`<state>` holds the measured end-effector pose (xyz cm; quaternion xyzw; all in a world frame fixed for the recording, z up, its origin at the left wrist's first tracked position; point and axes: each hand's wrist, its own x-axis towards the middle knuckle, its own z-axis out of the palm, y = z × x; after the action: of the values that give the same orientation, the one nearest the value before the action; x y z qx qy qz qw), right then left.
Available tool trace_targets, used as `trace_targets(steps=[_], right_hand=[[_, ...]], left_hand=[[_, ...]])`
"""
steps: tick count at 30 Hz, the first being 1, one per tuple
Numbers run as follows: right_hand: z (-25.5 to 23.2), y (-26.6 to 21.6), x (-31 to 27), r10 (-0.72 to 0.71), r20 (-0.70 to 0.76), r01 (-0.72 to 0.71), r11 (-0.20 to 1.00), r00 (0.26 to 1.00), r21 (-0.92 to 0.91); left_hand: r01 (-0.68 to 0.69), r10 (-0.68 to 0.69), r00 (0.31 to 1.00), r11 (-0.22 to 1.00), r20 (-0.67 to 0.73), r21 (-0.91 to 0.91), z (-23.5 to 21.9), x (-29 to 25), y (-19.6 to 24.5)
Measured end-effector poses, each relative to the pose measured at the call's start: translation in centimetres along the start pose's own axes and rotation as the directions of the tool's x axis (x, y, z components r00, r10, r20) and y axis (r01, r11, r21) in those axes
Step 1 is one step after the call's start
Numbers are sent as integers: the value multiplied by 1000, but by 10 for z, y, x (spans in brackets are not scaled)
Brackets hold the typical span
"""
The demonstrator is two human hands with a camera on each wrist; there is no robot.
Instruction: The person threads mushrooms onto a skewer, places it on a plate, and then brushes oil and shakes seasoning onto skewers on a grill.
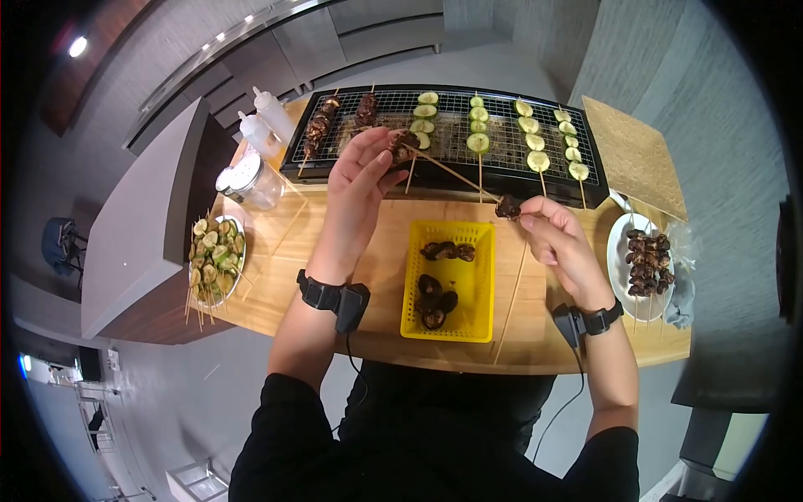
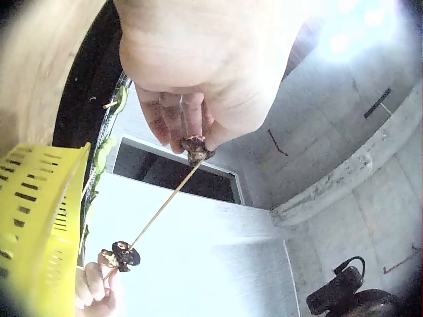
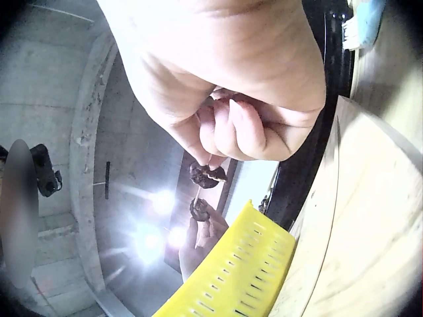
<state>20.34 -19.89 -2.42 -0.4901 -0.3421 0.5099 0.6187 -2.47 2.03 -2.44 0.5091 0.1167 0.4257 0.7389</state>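
A thin wooden skewer (image 1: 456,174) runs slantwise between the two hands above the table. My left hand (image 1: 358,180) pinches a dark brown mushroom (image 2: 196,150) at its upper end. At the lower end my right hand (image 1: 559,238) has its thumb and fingertips pinched at another dark mushroom (image 1: 508,207). The right fingers are curled in toward the palm in the right wrist view. Below the hands stands a yellow plastic basket (image 1: 487,289) with several dark mushrooms (image 1: 429,294) in it. A loose skewer (image 1: 512,303) lies to the basket's right.
Behind the hands stands a black grill (image 1: 456,117) bearing zucchini and dark skewers. A plate of zucchini skewers (image 1: 216,255) sits left, a white plate (image 1: 618,251) of dark skewers right. Squeeze bottles (image 1: 272,113) and a jar (image 1: 263,186) stand at the back left.
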Motion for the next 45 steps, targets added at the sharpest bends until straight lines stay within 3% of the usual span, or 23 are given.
trace_targets(steps=[12, 18, 24, 30, 45], right_hand=[[-1, 1, 0, 21, -15, -20, 999, 1000, 27], [-2, 1, -1, 20, -2, -20, 1000, 1000, 21], [0, -1, -1, 24, 0, -24, 1000, 1000, 8], [1, -1, -1, 12, -4, -12, 1000, 1000, -7], [0, 0, -1, 16, 27, -16, 1000, 1000, -1]], left_hand=[[-52, 51, 999, 997, 16, 56, 3, 0, 2], [-124, 122, 992, 975, 24, 182, 1, 1, 1], [-111, 110, 994, 987, 15, 118, 2, 0, 2], [-168, 154, 984, 970, 89, 176, 2, 1, -1], [-85, 67, 983, 991, 169, 99, 9, -3, 1]])
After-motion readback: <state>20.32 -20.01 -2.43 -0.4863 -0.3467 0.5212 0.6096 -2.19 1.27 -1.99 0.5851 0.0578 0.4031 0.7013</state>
